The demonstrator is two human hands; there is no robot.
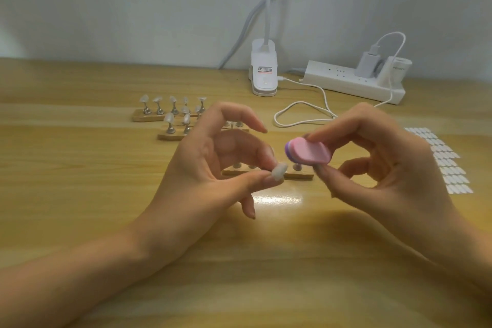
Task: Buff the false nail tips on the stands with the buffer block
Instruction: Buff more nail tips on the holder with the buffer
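Pink-and-purple buffer block (308,153) tilted just beside a frosted white nail tip (279,171).

Soft light, tabletop (277,261) glare, blurry.

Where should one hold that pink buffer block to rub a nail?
Probably by its thin edges, from the right, as the right hand does: forefinger on the far edge, thumb on the near. The buffer block is a flat oval, so its broad pink face is free.

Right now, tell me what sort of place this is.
Likely a nail-art work desk, home or small studio: false nail tips on wooden stands, a sheet of nail-shaped tabs, and a clip-on lamp beside a power strip.
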